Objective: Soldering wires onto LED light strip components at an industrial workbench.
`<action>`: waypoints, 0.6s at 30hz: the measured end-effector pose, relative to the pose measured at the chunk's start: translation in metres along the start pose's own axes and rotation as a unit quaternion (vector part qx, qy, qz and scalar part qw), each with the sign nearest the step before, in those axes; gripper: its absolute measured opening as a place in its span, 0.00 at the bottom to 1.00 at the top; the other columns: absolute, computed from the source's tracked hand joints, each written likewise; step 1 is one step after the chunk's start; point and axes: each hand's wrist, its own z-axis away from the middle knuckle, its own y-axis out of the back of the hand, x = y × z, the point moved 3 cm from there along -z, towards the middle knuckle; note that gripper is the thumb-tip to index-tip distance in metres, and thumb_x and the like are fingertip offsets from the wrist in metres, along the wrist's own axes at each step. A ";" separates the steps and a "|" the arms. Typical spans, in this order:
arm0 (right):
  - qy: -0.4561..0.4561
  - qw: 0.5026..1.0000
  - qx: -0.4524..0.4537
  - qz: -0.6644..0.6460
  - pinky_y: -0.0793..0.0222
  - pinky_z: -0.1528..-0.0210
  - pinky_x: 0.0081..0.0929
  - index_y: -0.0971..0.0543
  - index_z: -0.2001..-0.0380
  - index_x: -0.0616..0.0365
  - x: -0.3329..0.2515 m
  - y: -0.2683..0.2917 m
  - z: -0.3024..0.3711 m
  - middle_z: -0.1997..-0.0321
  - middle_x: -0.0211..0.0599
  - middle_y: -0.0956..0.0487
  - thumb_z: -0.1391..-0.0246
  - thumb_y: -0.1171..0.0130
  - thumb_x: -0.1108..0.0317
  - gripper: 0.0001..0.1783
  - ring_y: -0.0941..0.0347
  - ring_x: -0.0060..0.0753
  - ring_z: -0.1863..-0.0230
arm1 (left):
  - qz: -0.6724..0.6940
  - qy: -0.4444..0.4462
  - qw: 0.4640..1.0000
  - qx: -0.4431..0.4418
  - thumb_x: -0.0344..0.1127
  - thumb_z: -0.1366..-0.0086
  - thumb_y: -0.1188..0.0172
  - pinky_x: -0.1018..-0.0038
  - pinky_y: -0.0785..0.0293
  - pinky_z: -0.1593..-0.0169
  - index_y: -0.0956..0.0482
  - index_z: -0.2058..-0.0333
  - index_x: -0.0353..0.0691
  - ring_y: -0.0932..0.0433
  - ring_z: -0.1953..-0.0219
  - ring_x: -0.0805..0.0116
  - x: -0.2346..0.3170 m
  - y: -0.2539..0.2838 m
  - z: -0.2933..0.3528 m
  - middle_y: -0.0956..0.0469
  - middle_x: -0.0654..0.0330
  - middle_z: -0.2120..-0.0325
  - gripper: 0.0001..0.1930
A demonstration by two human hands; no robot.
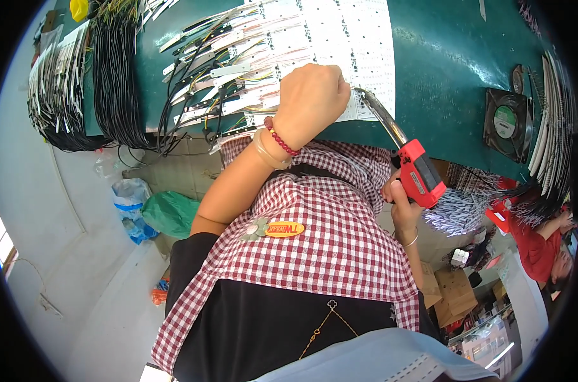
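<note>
My left hand (311, 102), with a red bead bracelet at the wrist, is curled into a fist and rests on a white circuit board panel (365, 51) on the green table (454, 57). Anything inside the fist is hidden. My right hand (403, 207) grips the handle of a red soldering gun (419, 173). Its long metal barrel (381, 111) reaches up to the panel's edge right beside my left hand. Narrow white strips with coloured wires (225, 76) lie fanned out left of the fist.
Bundles of black wire (114, 76) hang over the table's left edge. A black square fan (506, 122) sits at right beside more wire bundles. Another person in red (537, 248) is at far right. Cardboard boxes (451, 286) and a green bag (171, 213) lie on the floor.
</note>
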 end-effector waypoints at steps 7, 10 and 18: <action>0.016 0.997 0.011 0.080 0.40 0.75 0.21 0.33 0.54 0.67 0.007 0.001 0.007 0.80 0.30 0.34 0.44 0.52 0.76 0.14 0.41 0.19 0.80 | -0.006 0.001 1.000 -0.003 0.37 0.48 0.43 0.63 0.29 0.75 0.21 0.80 0.37 0.25 0.80 0.52 -0.002 -0.001 0.004 0.25 0.51 0.86 0.09; 0.027 0.993 0.013 0.114 0.39 0.75 0.21 0.33 0.54 0.67 0.015 0.005 0.010 0.79 0.30 0.33 0.45 0.51 0.77 0.14 0.40 0.19 0.80 | -0.007 0.006 1.000 -0.003 0.37 0.48 0.43 0.63 0.29 0.75 0.21 0.80 0.37 0.25 0.80 0.52 -0.002 -0.003 0.004 0.25 0.51 0.86 0.09; 0.049 0.999 0.012 0.003 0.38 0.74 0.23 0.35 0.51 0.66 -0.016 -0.003 -0.005 0.80 0.30 0.35 0.45 0.50 0.73 0.18 0.39 0.21 0.80 | 0.002 -0.002 1.000 -0.007 0.37 0.48 0.43 0.61 0.28 0.73 0.21 0.80 0.36 0.24 0.79 0.50 0.007 -0.001 -0.008 0.25 0.49 0.85 0.11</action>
